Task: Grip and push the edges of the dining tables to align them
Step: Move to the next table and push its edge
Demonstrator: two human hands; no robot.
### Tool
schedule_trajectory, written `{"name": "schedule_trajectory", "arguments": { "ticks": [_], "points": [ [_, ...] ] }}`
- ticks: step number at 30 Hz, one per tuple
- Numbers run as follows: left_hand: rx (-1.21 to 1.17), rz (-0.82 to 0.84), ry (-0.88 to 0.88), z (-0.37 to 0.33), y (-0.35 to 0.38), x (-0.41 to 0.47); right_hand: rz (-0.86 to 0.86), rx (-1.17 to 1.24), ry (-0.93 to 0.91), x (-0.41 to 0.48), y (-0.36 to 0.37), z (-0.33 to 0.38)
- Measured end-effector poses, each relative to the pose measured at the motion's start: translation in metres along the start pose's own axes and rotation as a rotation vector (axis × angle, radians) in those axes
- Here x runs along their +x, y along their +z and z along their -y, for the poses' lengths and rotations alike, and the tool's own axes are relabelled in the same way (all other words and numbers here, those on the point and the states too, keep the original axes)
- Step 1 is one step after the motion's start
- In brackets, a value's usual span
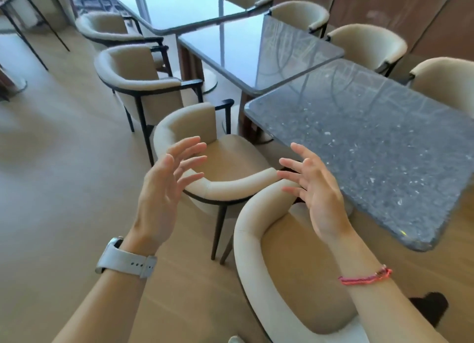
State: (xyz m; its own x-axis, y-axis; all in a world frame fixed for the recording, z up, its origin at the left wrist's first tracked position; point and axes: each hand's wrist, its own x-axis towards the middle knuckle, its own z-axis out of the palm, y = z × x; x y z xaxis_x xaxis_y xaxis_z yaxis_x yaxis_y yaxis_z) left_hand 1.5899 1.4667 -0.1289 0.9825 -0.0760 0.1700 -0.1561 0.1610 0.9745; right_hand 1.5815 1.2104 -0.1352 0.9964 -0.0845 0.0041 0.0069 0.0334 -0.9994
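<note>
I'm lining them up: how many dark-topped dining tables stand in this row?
3. The near table is at the right front, the middle table is behind it and set further left, and the far table is at the top. Others may lie outside the frame.

Single head camera, tilted forward-down; nearest table (372,147) close, front-right.
</note>
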Motion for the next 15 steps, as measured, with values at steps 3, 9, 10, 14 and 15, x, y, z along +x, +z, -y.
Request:
{"name": "schedule_trajectory", "arguments": {
  "ticks": [3, 9, 10, 14, 15],
  "points": [
    [-0.029, 0.083, -0.006, 0.011, -0.015, 0.04, -0.085, -0.02, -0.006, 0.021, 0.013, -0.002],
    [-0.101, 0.3, -0.054, 0.027, -0.039, 0.105, -0.298, -0.082, -0.012, 0.034, 0.048, -0.001],
    [-0.106, 0.347, -0.062, 0.026, -0.042, 0.115, -0.346, -0.089, -0.007, 0.033, 0.055, 0.0],
    [-0.125, 0.479, -0.081, 0.027, -0.051, 0.149, -0.488, -0.118, 0.01, 0.027, 0.076, 0.002],
    [-0.132, 0.506, -0.081, 0.029, -0.051, 0.155, -0.509, -0.122, 0.016, 0.026, 0.078, 0.003]
  ]
}}
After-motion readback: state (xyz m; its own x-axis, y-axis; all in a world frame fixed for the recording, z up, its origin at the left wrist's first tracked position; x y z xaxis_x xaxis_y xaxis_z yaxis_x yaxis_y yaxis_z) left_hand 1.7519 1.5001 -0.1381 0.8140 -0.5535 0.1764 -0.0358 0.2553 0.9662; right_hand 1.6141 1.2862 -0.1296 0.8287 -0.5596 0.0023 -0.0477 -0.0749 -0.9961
